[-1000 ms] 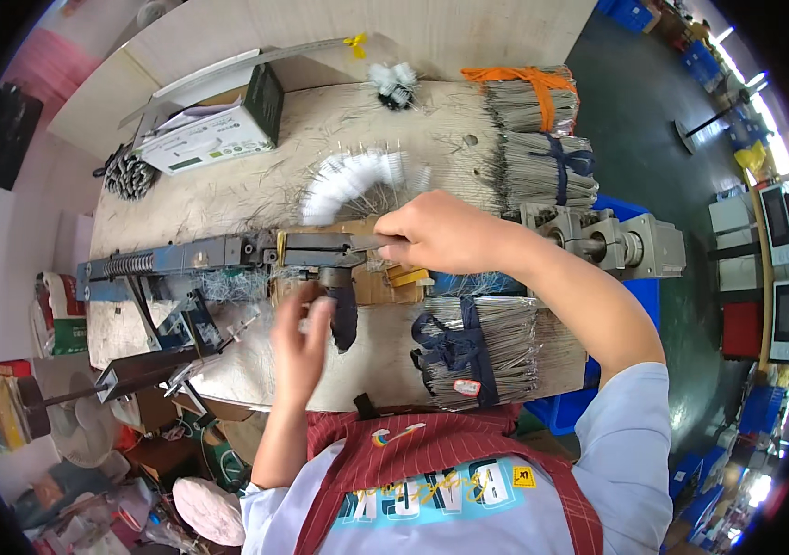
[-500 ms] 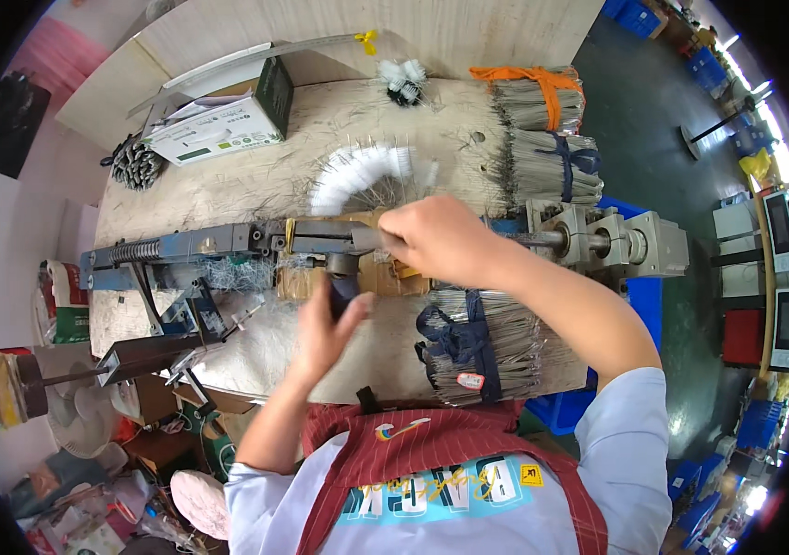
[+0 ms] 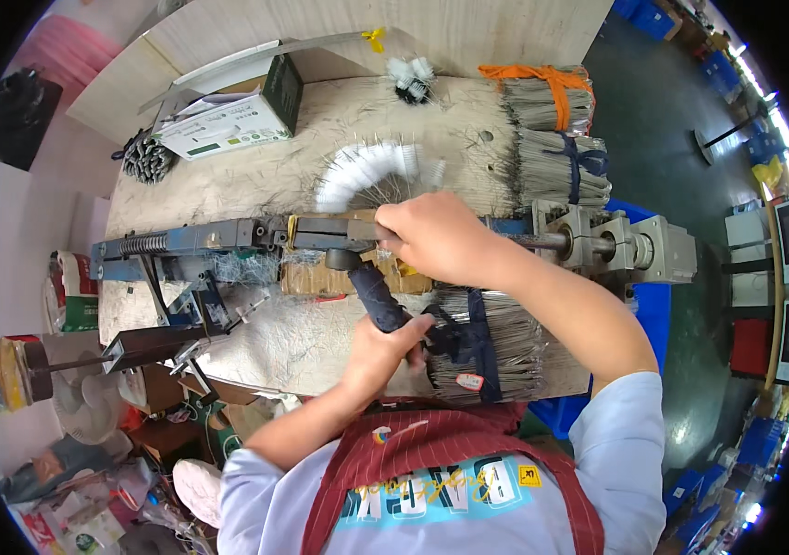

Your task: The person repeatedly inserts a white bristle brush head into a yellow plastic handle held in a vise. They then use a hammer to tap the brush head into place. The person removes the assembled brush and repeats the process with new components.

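Observation:
My left hand is closed around the lower end of a black-wrapped lever handle. The handle slants from a round metal joint on a long bench-mounted machine down toward my front. My right hand is curled, with thumb and fingers pinched together against the machine's middle block. Whatever lies between those fingers is hidden. Just beyond the machine, small brushes with white bristles and thin wire stems are fanned out in an arc. Beside my left hand lies a wire bundle tied with dark cloth.
More wire bundles are stacked at the bench's right side, one tied with orange cloth. A white and green cardboard box stands at the back left. A small cluster of white brushes sits near the back board. Blue crates adjoin the right edge.
My left hand has moved right and toward me, and the black-wrapped handle has swung the same way. My right hand stays at the same spot on the machine.

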{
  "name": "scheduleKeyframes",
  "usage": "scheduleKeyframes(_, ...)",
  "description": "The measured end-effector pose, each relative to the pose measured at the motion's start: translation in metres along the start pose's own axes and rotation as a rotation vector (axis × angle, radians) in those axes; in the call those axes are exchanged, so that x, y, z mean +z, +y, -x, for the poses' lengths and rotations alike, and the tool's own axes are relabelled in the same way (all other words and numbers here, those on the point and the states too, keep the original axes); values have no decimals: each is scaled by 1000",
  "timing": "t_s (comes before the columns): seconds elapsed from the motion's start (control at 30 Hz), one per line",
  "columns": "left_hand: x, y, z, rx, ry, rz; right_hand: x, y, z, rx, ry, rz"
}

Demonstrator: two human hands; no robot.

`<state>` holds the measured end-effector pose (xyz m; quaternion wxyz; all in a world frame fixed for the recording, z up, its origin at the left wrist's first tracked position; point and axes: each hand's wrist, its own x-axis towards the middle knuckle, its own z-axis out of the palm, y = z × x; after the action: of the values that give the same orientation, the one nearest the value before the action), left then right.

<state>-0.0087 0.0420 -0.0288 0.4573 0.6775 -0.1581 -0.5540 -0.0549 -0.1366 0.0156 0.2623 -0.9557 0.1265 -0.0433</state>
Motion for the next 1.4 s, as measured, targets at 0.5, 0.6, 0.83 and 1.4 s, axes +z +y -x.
scheduleKeyframes(0.5, -50, -60, -10, 716, 251, -506, 60, -8, 53, -81, 125, 47)
scheduleKeyframes(0.6, -97, -81, 20, 470, 340, -40, 61, 14, 53, 39, 319, 365)
scheduleKeyframes(0.83, -147, -72, 17, 269, 673, 180, 51, 17, 62, 14, 243, 195)
scheduleKeyframes(1.4, -95, -43, 33, 321, 210, 155, 22, -10, 129, 538, 194, -846)
